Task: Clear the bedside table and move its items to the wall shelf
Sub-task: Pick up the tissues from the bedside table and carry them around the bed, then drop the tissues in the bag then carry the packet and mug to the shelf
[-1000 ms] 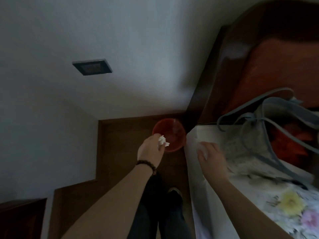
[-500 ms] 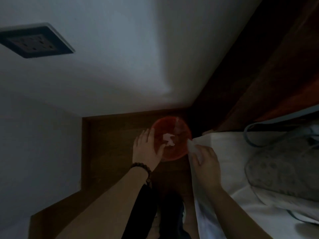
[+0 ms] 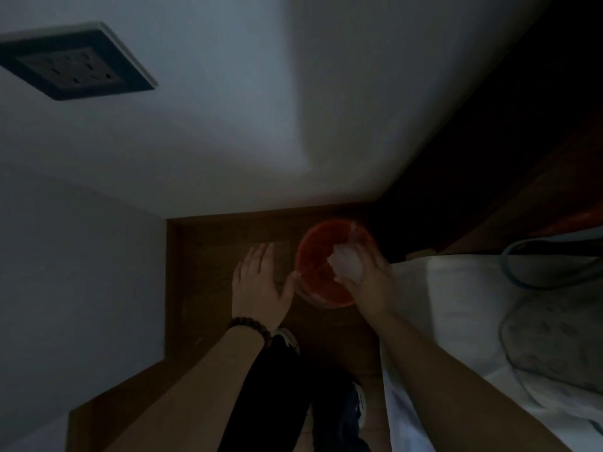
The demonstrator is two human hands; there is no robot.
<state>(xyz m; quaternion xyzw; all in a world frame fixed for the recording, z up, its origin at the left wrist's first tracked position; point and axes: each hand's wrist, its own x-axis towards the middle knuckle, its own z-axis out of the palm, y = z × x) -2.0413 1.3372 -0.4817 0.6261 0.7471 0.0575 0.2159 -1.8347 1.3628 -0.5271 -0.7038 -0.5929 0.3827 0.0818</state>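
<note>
A round red bin (image 3: 318, 256) stands on the wooden floor in the corner between the wall and the bed. My right hand (image 3: 368, 282) is over the bin's right side and holds a crumpled white tissue (image 3: 347, 262) above its opening. My left hand (image 3: 261, 285) hovers just left of the bin with straight, spread fingers, its thumb near the rim, holding nothing. The scene is dim. The bedside table and the wall shelf are out of view.
A bed with a white cover (image 3: 456, 305) and a grey bag (image 3: 554, 324) fills the right side, with a dark wooden headboard (image 3: 522, 158) above. A dark socket plate (image 3: 75, 60) sits on the white wall. My legs and shoes (image 3: 326, 386) stand on the narrow floor strip.
My left hand let a small white scrap fall into the bin and opened. My right hand left the bed edge and moved over the bin with a white tissue.
</note>
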